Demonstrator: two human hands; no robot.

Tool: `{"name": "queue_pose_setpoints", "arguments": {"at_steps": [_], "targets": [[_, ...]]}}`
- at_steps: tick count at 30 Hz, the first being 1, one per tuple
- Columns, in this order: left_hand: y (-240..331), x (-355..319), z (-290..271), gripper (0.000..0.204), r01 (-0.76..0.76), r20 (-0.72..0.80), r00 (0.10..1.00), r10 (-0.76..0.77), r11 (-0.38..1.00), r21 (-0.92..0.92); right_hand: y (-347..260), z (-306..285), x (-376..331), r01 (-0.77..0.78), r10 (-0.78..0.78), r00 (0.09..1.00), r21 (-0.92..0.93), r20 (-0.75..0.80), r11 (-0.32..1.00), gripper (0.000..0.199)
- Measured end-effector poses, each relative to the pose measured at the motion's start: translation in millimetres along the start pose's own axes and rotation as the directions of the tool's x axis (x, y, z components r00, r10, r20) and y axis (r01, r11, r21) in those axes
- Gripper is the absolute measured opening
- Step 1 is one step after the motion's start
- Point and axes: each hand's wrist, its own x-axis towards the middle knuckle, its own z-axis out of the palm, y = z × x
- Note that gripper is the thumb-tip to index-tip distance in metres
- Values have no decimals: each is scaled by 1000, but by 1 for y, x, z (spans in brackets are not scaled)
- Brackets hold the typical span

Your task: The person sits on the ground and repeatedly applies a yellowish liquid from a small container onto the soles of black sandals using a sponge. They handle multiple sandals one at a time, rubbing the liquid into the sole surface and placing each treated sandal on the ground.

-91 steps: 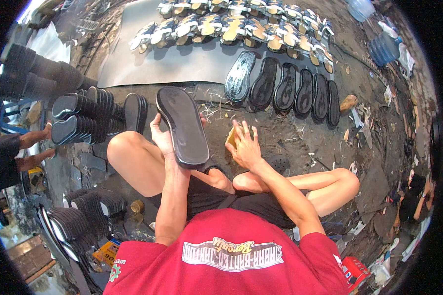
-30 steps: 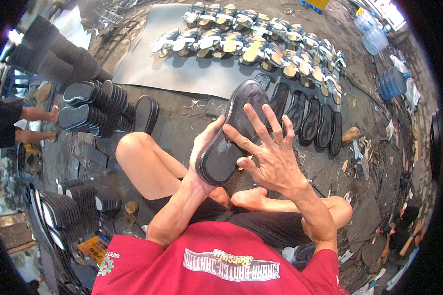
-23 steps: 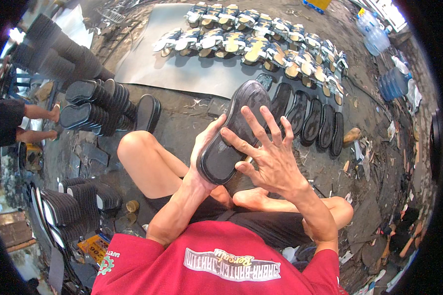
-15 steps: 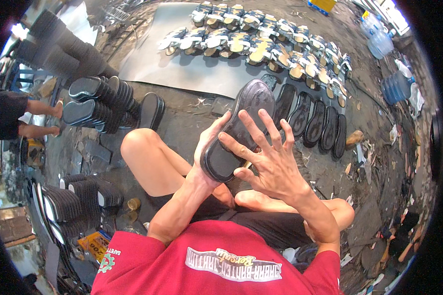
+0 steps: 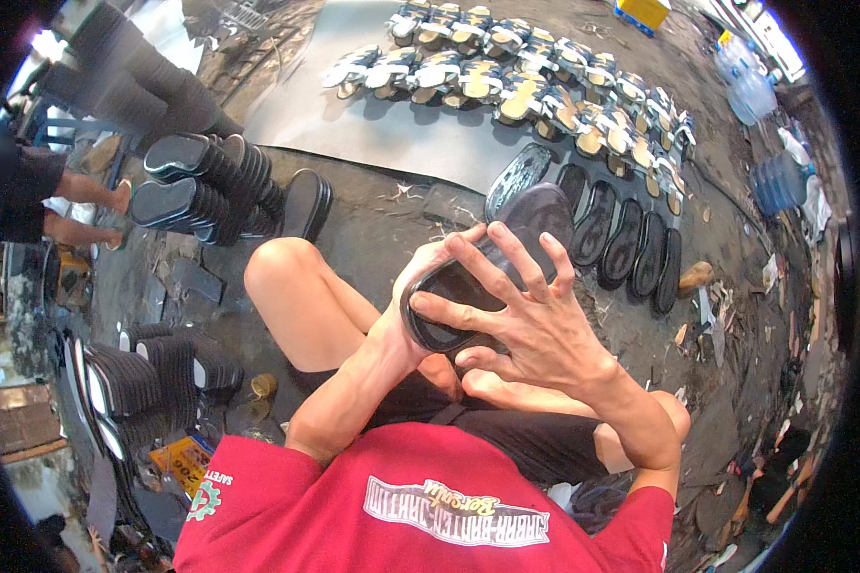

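A black shoe sole [image 5: 545, 212] is held up over my lap, tilted away toward the upper right. My left hand [image 5: 416, 277] wraps its left edge from beneath, closed on it. Across the sole's near half lies my right hand [image 5: 530, 320], its fingers spread wide; some fingertips seem to rest on the surface, and the palm side is hidden. Just beyond stands out a glossy wet-looking sole [image 5: 518, 180] on the ground. To its right, several black soles [image 5: 623, 239] lie side by side in a row.
Rows of strapped sandals [image 5: 468, 76] stand on a grey sheet [image 5: 354, 138] ahead. Stacks of black soles [image 5: 196, 186] rise at the left, more soles [image 5: 162, 372] lower left. A person's legs [image 5: 86, 205] show at far left. Water jugs [image 5: 753, 100] and scraps lie right.
The sole has tipped and shifted right, and my right hand has spread over its near part. The glossy sole behind it shows more fully. The whole view has shifted slightly.
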Motion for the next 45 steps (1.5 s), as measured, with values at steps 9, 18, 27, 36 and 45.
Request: {"name": "queue_pose_setpoints", "arguments": {"at_steps": [9, 18, 27, 36, 45], "targets": [[13, 25, -22, 42, 123, 275, 946, -174, 974, 191, 19, -10, 2, 46, -17, 993, 254, -116, 966, 53], [-16, 20, -3, 87, -294, 192, 941, 277, 954, 65, 25, -6, 11, -196, 401, 870, 544, -287, 816, 134], [-12, 22, 21, 84, -455, 77, 890, 449, 877, 152, -10, 0, 14, -364, 501, 853, 521, -146, 772, 89], [-16, 15, 29, 74, -501, 97, 859, 502, 787, 360, -24, 3, 15, -433, 505, 862, 461, -37, 774, 76], [2, 10, 33, 64, -398, 149, 915, 376, 772, 495, -8, 2, 14, -415, 463, 886, 428, -8, 803, 73]]}}
